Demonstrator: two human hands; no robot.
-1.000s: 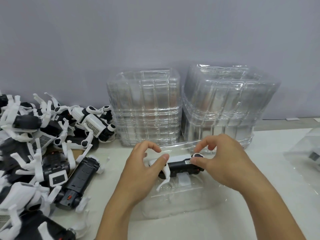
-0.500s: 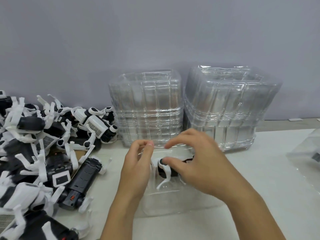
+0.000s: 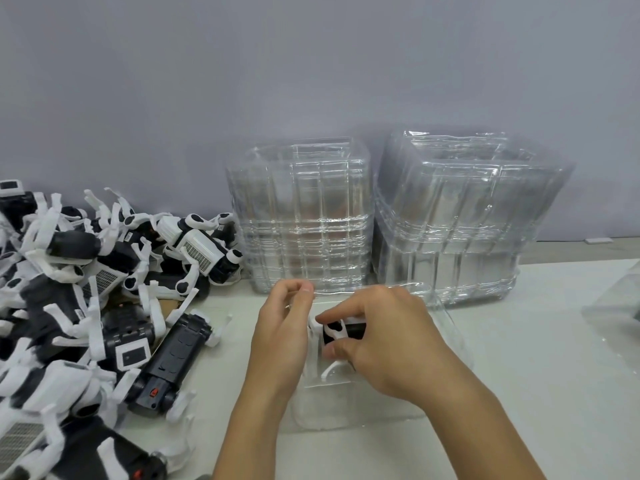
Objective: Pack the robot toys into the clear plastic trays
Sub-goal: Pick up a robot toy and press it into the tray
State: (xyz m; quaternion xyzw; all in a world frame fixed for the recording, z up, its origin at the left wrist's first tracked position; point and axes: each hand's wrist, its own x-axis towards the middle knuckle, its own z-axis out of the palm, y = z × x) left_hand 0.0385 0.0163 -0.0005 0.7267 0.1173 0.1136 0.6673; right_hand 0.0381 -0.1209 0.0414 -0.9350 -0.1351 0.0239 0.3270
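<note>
Robot toys (image 3: 104,306) are heaped up along the left edge of the white table (image 3: 519,375), black bodies with white legs sticking out every which way, and the pile spills right up to where the left hand (image 3: 280,341) is working, so not much elbow room on that side. That hand has its fingers curled, thumb and index pinched at the near left rim of the clear plastic tray (image 3: 450,341) sitting front and center. One robot toy (image 3: 341,332) is down inside that tray, and the right hand (image 3: 388,344) is curled over it, index on top and thumb underneath, pinching its white leg end. Behind the tray, two stacks of empty trays (image 3: 381,216) stand side by side against the grey wall, almost touching the tray's back edge. Off to the right the table is open until another bit of clear plastic (image 3: 616,303) at the far right edge. Compared with half a second ago, the right hand has slid a touch further left over the toy, and the left fingers have lifted up toward the rim.
</note>
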